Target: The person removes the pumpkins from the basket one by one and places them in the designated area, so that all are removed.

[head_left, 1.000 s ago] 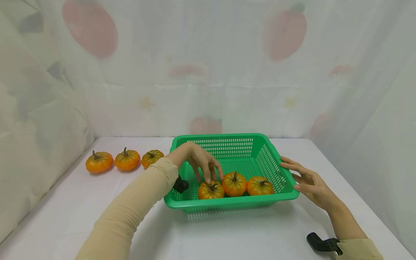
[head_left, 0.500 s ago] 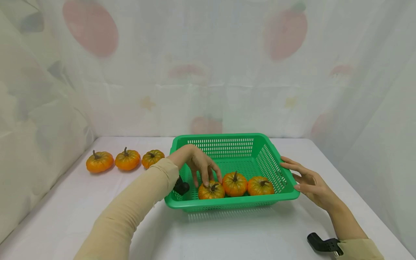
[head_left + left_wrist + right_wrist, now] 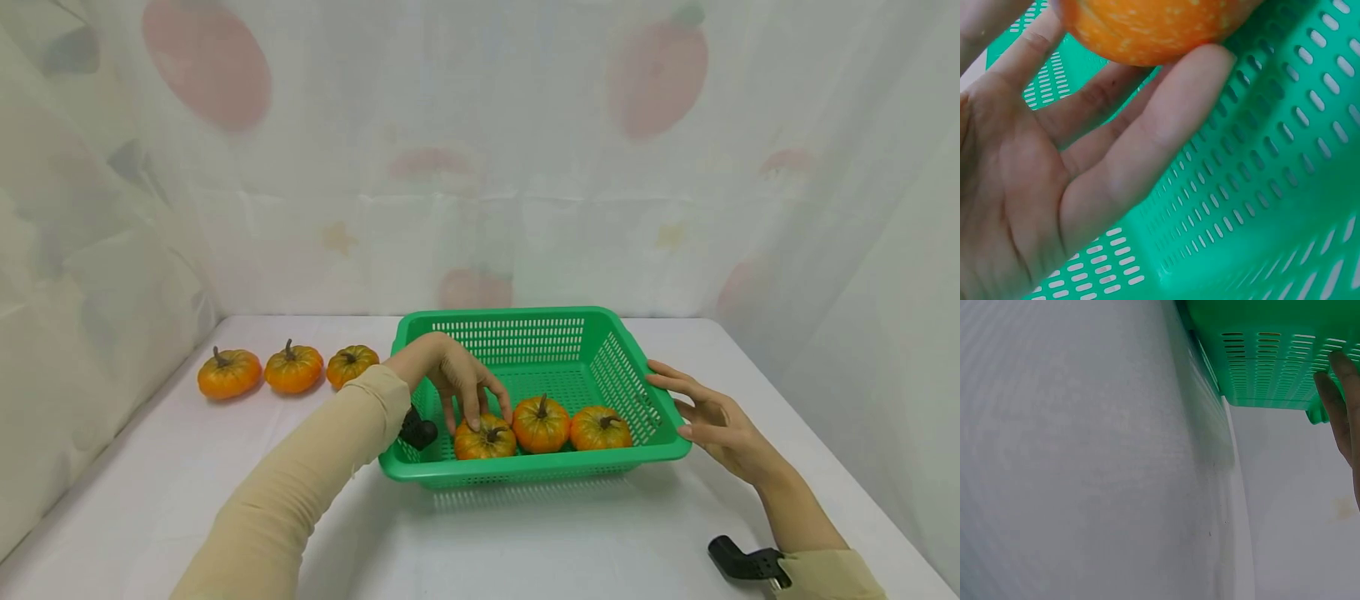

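Note:
In the head view my left hand (image 3: 459, 379) reaches down into the green plastic basket (image 3: 506, 463), its fingers and thumb around a small orange pumpkin (image 3: 480, 443) at the basket's near left. The left wrist view shows the same pumpkin (image 3: 1154, 31) between thumb and fingers, over the slotted green floor. Two more small pumpkins, one in the middle (image 3: 542, 427) and one to the right (image 3: 600, 430), sit beside it in a row along the near wall. My right hand (image 3: 720, 429) touches the basket's right rim from outside, fingers fairly straight against the wall in the right wrist view.
Three small pumpkins stand in a row on the white table at the back left: a left one (image 3: 229, 374), a middle one (image 3: 294, 369) and a right one (image 3: 351, 365). A white curtain (image 3: 555, 167) with fruit prints hangs behind the table.
The left hand's fingers have sunk a little lower around the near-left pumpkin, which has shifted very slightly left. The right hand and the basket stay in place.

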The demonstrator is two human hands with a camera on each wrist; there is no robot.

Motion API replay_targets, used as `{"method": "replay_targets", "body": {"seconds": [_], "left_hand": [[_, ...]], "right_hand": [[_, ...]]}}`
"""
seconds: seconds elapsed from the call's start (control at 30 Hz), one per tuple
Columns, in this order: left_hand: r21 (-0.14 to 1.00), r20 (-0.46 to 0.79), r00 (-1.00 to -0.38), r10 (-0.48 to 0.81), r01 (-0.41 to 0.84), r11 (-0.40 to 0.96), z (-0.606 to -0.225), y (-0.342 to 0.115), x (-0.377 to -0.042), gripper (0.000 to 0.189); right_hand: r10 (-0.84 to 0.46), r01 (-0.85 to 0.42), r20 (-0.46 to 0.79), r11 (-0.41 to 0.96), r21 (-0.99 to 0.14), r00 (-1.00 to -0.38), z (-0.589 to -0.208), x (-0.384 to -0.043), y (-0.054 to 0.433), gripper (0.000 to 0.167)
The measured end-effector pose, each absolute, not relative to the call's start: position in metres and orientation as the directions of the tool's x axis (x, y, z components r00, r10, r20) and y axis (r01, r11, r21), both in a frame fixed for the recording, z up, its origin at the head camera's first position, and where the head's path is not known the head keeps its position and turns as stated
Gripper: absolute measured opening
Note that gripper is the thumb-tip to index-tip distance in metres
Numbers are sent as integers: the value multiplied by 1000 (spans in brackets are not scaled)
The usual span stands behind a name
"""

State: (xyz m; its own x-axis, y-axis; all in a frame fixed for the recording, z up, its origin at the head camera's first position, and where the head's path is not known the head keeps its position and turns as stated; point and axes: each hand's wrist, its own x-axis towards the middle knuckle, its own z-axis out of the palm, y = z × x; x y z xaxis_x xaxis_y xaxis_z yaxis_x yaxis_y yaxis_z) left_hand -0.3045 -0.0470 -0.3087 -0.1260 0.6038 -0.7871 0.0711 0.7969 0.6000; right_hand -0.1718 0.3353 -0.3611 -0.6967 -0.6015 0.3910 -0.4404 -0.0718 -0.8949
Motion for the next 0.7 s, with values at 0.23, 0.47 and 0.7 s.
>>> {"method": "replay_targets", "body": {"seconds": [0.23,0.47,0.7], "left_hand": [[617,-781,-78,620,64,785,-309,-47,-306,52],[617,-784,-52,619,53,785,-309,-47,-307,51],[625,-778,-29,627,65,778,-307,-48,-306,49]], "right_hand": [[-598,-428,380,-67,-901,-706,-361,-171,335,60],[-600,-425,380,-73,-902,-704,-360,-172,335,60],[-602,-412,369,-73,-908,-708,-361,-172,336,62]]}}
